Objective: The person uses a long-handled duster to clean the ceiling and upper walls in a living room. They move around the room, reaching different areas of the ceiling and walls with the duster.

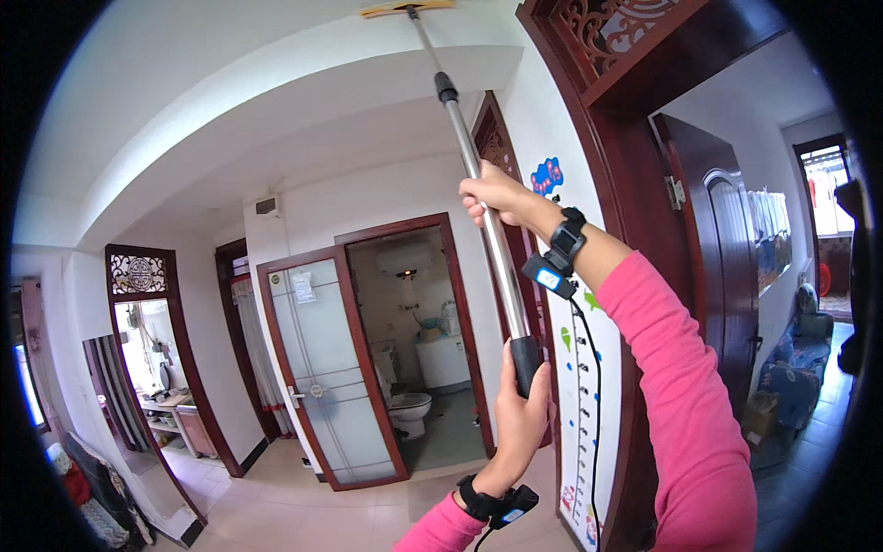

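Note:
A metal telescopic pole (498, 255) rises from my hands toward the ceiling, with a flat yellow-edged mop head (408, 8) at its far end, up against the white wall or ceiling above the beam. My right hand (493, 195) grips the metal shaft about midway, the arm stretched upward. Lower down, my left hand (523, 407) is wrapped round the black grip (528, 366) at the pole's bottom end. A black collar (446, 87) joins the pole's thick and thin sections. Each wrist wears a black strap with a small device and a cable; both sleeves are pink.
A dark red door frame (621, 207) and open wooden door (724, 255) stand close on the right. Ahead, a frosted glass door (321, 372) stands beside a bathroom doorway with a toilet (411, 412). The white ceiling beam (310, 90) crosses overhead. Covered furniture (96, 490) sits at lower left.

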`<state>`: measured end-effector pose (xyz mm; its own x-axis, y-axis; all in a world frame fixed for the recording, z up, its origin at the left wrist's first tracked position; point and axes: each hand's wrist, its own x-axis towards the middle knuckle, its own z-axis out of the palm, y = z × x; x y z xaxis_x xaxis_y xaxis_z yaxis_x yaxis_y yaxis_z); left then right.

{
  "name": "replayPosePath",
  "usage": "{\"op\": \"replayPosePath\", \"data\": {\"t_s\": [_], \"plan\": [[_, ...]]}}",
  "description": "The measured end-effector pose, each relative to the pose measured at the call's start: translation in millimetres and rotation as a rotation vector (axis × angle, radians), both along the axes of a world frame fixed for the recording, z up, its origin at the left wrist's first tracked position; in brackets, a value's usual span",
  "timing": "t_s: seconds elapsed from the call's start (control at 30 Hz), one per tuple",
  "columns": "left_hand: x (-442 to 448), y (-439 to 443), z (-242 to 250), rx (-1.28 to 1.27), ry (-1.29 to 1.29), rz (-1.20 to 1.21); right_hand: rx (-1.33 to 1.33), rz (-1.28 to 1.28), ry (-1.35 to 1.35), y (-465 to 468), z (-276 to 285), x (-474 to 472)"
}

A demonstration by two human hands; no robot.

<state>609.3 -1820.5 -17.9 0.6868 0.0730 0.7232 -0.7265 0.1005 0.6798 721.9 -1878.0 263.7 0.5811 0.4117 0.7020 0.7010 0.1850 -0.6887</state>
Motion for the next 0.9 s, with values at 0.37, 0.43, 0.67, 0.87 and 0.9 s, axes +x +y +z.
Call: {"op": "replayPosePath", "data": {"t_s": [0.37, 0.43, 0.67, 0.87, 0.9], "plan": [[27, -115, 8, 0.135, -0.062, -0.012, -0.008, -0.002, 0.047, -125, 4, 21], [30, -129, 8, 0.141, -0.052, -0.004, -0.02, 0.039, -0.002, -140, 5, 23], [44, -162, 6, 0.206, -0.068, 0.052, -0.033, 0.022, 0.062, -172, 3, 38], [47, -145, -9, 0.28, 0.018, 0.099, 0.003, 0.059, 0.076, -165, -19, 53], [49, -142, -11, 0.289, 0.028, 0.136, -0.02, 0.075, 0.101, -162, -22, 55]]}}
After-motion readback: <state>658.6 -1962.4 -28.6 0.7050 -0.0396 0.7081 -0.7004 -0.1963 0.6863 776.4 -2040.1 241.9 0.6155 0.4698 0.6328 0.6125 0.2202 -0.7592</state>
